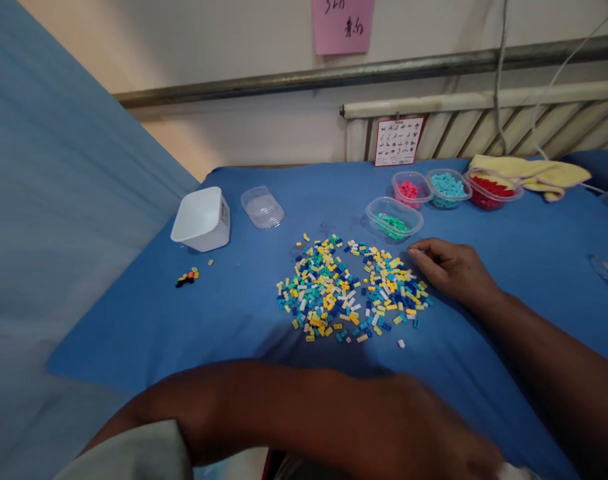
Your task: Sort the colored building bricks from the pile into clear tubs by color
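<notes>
A loose pile of small toy building bricks (324, 287) in yellow, white, blue, teal and green lies spread on the blue cloth. At the pile's right edge rests my right hand (449, 270), its fingers curled in and thumb close to the index finger. Anything between those fingertips is hidden. My left hand (424, 427) reaches across the near foreground to the right, dark and blurred, with its fingers mostly cut off by the bottom edge. Something whitish (517, 472) shows beside its fingertips, too blurred to name. A single white brick (401, 344) lies apart from the pile.
Behind the pile stand clear tubs of green (394, 225), pink (409, 190), light blue (448, 187) and red pieces (491, 189). A yellow cloth (534, 173) lies behind. Leftward are a white bin (203, 220), a clear lid (263, 208) and several joined bricks (188, 277).
</notes>
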Available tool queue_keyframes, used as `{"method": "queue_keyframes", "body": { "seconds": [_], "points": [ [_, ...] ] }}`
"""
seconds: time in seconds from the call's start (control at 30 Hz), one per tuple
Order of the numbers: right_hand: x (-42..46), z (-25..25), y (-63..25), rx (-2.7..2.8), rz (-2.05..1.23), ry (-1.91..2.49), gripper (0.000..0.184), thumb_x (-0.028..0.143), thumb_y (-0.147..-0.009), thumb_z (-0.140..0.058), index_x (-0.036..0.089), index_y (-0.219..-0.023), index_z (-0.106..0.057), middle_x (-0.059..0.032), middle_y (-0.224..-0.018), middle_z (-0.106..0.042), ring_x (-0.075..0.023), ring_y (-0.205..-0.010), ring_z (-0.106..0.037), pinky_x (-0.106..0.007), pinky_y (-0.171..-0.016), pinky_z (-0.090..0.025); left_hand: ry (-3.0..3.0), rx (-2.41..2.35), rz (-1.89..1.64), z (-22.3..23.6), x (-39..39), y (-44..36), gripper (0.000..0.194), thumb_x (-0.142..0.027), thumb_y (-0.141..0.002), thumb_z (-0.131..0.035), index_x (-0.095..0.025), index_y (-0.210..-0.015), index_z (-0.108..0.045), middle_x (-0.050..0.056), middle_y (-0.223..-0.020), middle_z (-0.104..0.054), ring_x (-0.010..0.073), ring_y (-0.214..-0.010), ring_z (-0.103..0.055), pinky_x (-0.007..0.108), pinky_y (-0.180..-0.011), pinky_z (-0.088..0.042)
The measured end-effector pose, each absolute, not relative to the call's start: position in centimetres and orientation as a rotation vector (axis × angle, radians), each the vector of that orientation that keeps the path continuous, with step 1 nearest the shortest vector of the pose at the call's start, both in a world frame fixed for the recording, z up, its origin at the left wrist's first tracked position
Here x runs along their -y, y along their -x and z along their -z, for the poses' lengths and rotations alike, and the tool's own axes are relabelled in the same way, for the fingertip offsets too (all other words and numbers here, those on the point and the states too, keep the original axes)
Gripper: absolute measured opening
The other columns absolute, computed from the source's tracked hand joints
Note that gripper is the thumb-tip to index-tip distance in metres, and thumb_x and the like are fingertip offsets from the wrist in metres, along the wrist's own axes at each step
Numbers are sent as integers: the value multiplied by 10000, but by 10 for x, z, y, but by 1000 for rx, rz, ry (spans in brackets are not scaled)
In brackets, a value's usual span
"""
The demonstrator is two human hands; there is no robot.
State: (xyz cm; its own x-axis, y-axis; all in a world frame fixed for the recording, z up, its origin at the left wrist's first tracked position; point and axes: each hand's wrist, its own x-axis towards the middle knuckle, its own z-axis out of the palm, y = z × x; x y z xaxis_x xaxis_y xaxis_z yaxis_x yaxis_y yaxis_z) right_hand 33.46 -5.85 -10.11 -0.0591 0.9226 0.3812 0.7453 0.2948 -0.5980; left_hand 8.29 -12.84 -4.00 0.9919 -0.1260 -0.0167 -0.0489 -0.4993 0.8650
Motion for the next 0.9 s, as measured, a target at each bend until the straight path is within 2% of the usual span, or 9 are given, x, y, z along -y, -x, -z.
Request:
{"method": "queue_keyframes", "body": {
  "seconds": [0.07, 0.13, 0.2, 0.27, 0.4, 0.57, 0.77, 0.9],
  "points": [
    [56, 106, -336, 1834, -321, 1454, 315, 476, -1084, -676, 234, -1101, -877, -24, -800, -839, -216, -661, -766, -345, -653, -549, -2542, -58, -83, 15, 88, -65, 141, -223, -1109, -634, -222, -1118, -776, 89, -1142, -822, 230, -1025, -797, 350, -808, -627],
    [53, 109, -337, 1833, -340, 1426, 310, 478, -1079, -683, 237, -1090, -877, -20, -802, -837, -210, -664, -768, -340, -650, -547, -2790, -579, -160, -1, 45, -44, 197, -154, -1095, -602, -201, -1141, -787, 101, -1145, -815, 257, -1027, -786, 377, -851, -613],
    [51, 110, -336, 1836, -370, 1419, 310, 477, -1084, -677, 237, -1088, -874, -16, -799, -832, -206, -656, -759, -339, -643, -545, -2783, -1064, -117, -9, 5, -26, 312, -219, -1157, -554, -178, -1346, -799, 134, -1288, -807, 287, -1154, -786, 408, -977, -611],
    [50, 109, -336, 1838, -393, 1421, 315, 481, -1089, -670, 239, -1090, -873, -15, -796, -828, -204, -645, -747, -341, -638, -543, -2763, -1252, 26, -12, -24, -14, 379, -201, -1145, -542, -159, -1414, -807, 153, -1365, -794, 308, -1210, -782, 424, -1017, -600],
    [49, 108, -336, 1847, -420, 1421, 325, 485, -1093, -667, 233, -1093, -872, -24, -822, -838, -210, -665, -748, -344, -641, -538, -2790, -1255, 165, -4, -52, -12, 465, -204, -1135, -529, -187, -1525, -782, 153, -1432, -779, 308, -1244, -772, 407, -1019, -584],
    [48, 108, -336, 1856, -433, 1414, 319, 472, -1090, -669, 229, -1071, -874, -14, -784, -814, -197, -630, -706, -341, -629, -509, -2826, -1180, 363, 8, -65, -23, 421, -181, -1085, -535, -196, -1368, -847, 160, -1354, -802, 319, -1197, -779, 384, -924, -563],
    [48, 106, -335, 1867, -454, 1409, 324, 474, -1094, -662, 230, -1057, -873, -4, -752, -793, -192, -627, -704, -332, -619, -494, -2794, -1206, 338, 8, -71, -22, 434, -163, -1065, -539, -193, -1393, -821, 133, -1367, -819, 295, -1181, -771, 371, -916, -543],
    [49, 105, -334, 1853, -459, 1398, 315, 473, -1096, -674, 231, -1053, -871, -5, -752, -789, -189, -630, -699, -330, -617, -491, -2851, -1159, 302, 12, -66, -23, 380, -176, -1081, -528, -181, -1337, -810, 141, -1402, -777, 286, -1124, -768, 368, -875, -525]
  ]
}}
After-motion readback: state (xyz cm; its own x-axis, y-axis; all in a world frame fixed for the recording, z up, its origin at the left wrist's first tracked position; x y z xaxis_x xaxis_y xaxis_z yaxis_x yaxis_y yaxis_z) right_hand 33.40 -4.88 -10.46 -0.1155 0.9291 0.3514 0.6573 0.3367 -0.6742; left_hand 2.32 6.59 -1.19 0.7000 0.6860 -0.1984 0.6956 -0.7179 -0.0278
